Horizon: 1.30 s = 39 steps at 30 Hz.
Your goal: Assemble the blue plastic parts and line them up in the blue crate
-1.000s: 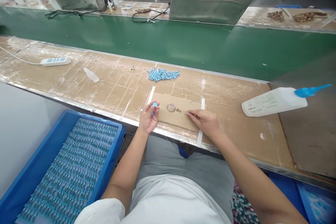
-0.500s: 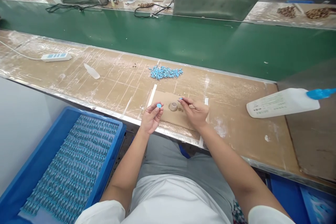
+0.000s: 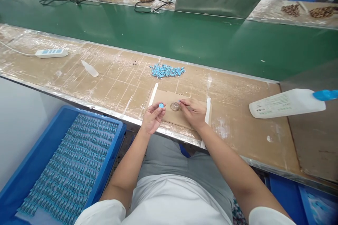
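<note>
Between the thumb and fingers of my left hand (image 3: 153, 117) is a small round blue disc (image 3: 161, 105), its flat face turned up. My right hand (image 3: 194, 111) pinches a tiny blue piece (image 3: 179, 101) at its fingertips, too small to make out fully. Those fingertips are beside a small round clear dish (image 3: 174, 106), which rests on a cardboard sheet (image 3: 169, 95) taped to the bench. Behind the sheet lies a heap of small blue pieces with metallic-looking ends (image 3: 167, 71).
At the right a big white bottle with a blue nozzle (image 3: 286, 103) lies on its side. To the left are a small squeeze bottle (image 3: 90, 69) and a power strip (image 3: 51, 53). A blue tray (image 3: 120, 137) with rows of blue pieces stands below the bench, left.
My right hand has moved slightly left, bringing the tiny piece closer to the clear dish. My left hand still holds the disc in nearly the same place. The view has shifted a little.
</note>
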### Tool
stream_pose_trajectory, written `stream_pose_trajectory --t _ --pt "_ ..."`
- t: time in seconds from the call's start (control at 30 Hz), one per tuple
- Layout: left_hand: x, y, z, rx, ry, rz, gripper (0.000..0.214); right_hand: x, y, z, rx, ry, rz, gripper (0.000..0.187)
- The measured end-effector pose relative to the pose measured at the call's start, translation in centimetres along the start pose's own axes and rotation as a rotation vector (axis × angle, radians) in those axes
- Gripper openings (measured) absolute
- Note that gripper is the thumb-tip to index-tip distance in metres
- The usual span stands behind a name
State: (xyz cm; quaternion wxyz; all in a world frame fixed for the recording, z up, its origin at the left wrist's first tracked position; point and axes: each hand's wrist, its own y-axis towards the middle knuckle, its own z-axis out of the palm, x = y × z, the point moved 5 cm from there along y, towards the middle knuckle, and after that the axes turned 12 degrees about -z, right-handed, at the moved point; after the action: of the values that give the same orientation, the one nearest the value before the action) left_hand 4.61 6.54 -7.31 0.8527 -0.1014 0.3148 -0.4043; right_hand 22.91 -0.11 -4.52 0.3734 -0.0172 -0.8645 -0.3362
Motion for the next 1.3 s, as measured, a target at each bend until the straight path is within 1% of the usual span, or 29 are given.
stream_pose_trajectory --t 0.13,0.3,0.4,0.5,0.57,0.63,0.73,0.8,0.83,0.93,1.0,1.1,1.3 --pt "0.0 0.0 -0.1 -0.011 -0.003 -0.006 0.029 -0.2 -0.1 0.1 -0.003 0.015 -0.036 0.030" --pt "0.0 0.0 -0.2 0.022 -0.013 -0.001 0.033 -0.4 -0.1 0.1 -0.020 0.011 -0.057 0.028" --pt "0.0 0.0 -0.2 0.029 -0.009 0.001 0.034 0.0 0.0 -0.4 -0.109 0.012 -0.077 0.029" --pt "0.1 -0.2 -0.1 -0.010 -0.020 0.007 0.031 0.5 0.0 -1.1 -0.238 0.084 -0.101 0.023" --pt "0.1 -0.6 0.2 -0.047 -0.042 0.012 0.027 0.8 0.0 -1.3 -0.279 0.160 -0.076 0.023" --pt "0.2 -1.1 0.8 -0.073 -0.060 0.008 0.024 1.1 0.1 -1.4 -0.285 0.239 -0.001 0.023" --pt "0.4 -2.4 2.3 -0.073 -0.087 0.002 0.023 2.7 0.1 -2.2 -0.350 0.406 0.177 0.022" --pt "0.5 -3.4 3.6 -0.043 -0.103 0.006 0.026 4.9 0.1 -3.1 -0.409 0.520 0.249 0.020" --pt "0.6 -3.9 4.2 -0.026 -0.103 0.005 0.028 6.3 0.2 -3.6 -0.419 0.563 0.241 0.018" --pt "1.1 -5.4 5.9 0.015 -0.074 -0.005 0.032 10.3 0.2 -4.5 -0.403 0.631 0.137 0.015" --pt "1.3 -6.2 6.6 0.032 -0.044 0.002 0.034 11.9 0.0 -4.6 -0.383 0.642 0.079 0.018" --pt "1.6 -6.9 7.2 0.059 -0.005 0.029 0.035 12.8 -0.6 -4.4 -0.390 0.626 0.048 0.021" --pt "1.9 -7.3 7.1 0.083 0.042 0.048 0.032 13.1 -1.1 -4.3 -0.393 0.599 0.030 0.023"
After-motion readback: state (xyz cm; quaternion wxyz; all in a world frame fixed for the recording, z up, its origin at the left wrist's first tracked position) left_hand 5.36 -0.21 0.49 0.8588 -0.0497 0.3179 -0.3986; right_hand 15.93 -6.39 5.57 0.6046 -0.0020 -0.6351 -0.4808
